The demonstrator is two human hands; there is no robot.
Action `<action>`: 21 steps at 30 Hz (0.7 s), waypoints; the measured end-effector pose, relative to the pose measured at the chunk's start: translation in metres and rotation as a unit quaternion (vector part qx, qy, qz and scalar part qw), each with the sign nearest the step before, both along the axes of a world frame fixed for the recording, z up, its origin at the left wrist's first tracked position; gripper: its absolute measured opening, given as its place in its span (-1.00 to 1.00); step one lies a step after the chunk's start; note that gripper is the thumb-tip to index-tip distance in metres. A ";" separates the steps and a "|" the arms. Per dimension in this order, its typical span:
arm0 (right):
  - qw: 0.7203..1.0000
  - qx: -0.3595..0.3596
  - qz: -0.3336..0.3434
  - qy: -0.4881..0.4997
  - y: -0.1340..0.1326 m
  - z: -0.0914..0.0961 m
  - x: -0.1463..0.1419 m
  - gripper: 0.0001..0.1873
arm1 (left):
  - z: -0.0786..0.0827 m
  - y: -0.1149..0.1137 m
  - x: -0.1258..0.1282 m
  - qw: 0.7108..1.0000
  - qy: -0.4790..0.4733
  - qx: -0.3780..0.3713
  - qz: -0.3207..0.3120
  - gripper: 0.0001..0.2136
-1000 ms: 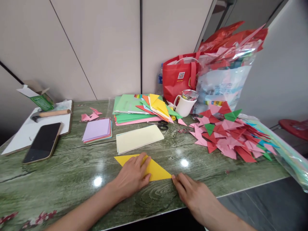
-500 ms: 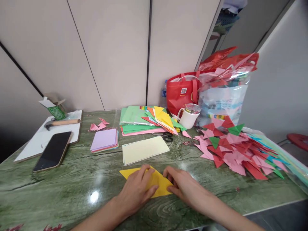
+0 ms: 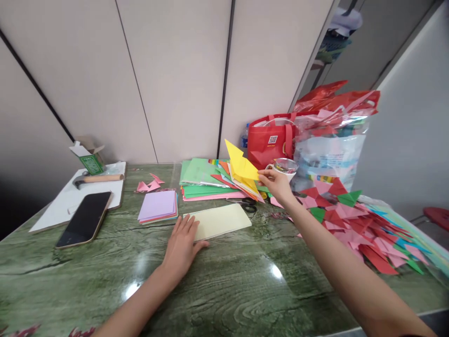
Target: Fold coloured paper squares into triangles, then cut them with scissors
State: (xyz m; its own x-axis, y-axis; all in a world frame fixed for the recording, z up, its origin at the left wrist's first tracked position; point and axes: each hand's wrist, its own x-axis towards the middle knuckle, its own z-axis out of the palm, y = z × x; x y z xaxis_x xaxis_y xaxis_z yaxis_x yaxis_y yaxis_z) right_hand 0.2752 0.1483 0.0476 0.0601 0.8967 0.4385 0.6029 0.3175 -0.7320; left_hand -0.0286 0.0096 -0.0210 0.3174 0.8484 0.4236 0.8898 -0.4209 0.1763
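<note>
The right hand pinches a folded yellow paper by its corner between thumb and fingertips and holds it in the air, the paper standing out to the left of the hand. Just below the paper a stack of coloured sheets lies on the table. Close behind the hand stands a white mug, and beyond that a red bag with a clear plastic bag beside it. To the right of the hand and its forearm spreads a pile of folded triangles in pink, red and green. Scissors lie on the table near the hand, on the person's side of it

The left hand lies flat and open, palm down on the table, holding nothing; its fingertips rest on the near edge of a cream sheet. Just beyond and left of this hand sits a purple pad. Further left lies a phone, its far end on a white board that also carries a hammer
</note>
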 end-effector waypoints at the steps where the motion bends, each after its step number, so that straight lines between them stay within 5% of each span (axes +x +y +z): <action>1: 1.000 -0.008 -0.007 -0.015 0.004 -0.003 0.000 -0.73 | 0.000 0.000 0.000 1.000 0.004 -0.011 -0.002 -0.66; 8: 0.992 0.021 -0.012 -0.121 -0.031 -0.008 -0.011 -0.81 | 0.005 0.001 -0.002 0.999 0.006 -0.042 -0.008 -0.83; 11: 0.984 0.033 0.104 -0.143 -0.058 -0.010 -0.024 -0.85 | 0.007 0.000 -0.002 0.999 0.009 -0.052 -0.012 -0.95; 15: 0.936 0.050 0.303 -0.171 -0.082 -0.025 -0.038 -0.84 | 0.011 -0.002 -0.001 0.998 0.026 -0.054 -0.018 -0.96; 21: 0.911 0.037 0.325 -0.249 -0.092 -0.050 -0.044 -0.69 | 0.016 -0.004 0.003 0.997 0.057 -0.047 -0.021 -0.95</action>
State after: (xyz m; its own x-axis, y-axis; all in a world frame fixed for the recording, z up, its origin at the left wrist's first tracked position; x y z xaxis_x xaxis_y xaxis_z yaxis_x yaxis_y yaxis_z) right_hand 0.2313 0.0563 -0.0025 -0.6970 0.6387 0.3260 0.5212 0.7635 -0.3814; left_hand -0.0259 0.0052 -0.0054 0.3951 0.8676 0.3019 0.8883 -0.4446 0.1150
